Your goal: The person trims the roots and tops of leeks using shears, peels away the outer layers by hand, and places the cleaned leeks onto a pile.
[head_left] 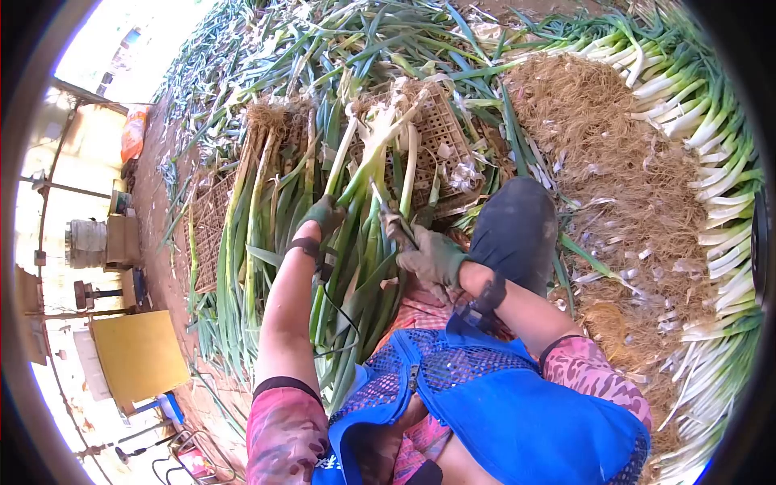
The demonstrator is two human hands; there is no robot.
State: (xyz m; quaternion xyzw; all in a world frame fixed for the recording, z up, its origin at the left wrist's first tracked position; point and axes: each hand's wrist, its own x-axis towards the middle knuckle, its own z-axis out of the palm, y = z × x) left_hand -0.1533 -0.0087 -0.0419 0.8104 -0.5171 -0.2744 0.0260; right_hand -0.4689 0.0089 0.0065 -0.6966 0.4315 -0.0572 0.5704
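Left hand [325, 215] closed round several leeks [373, 158], right hand [432, 257] closed round one tool [393, 225]

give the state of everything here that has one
left hand: gloved, closed on stalks
right hand: gloved, closed on tool
tool: held, tip toward stalks
held leeks: pale ends away from the person
lattice crate: partly covered
brown roots: massed, littered with scraps
leeks at right: side by side in a curve
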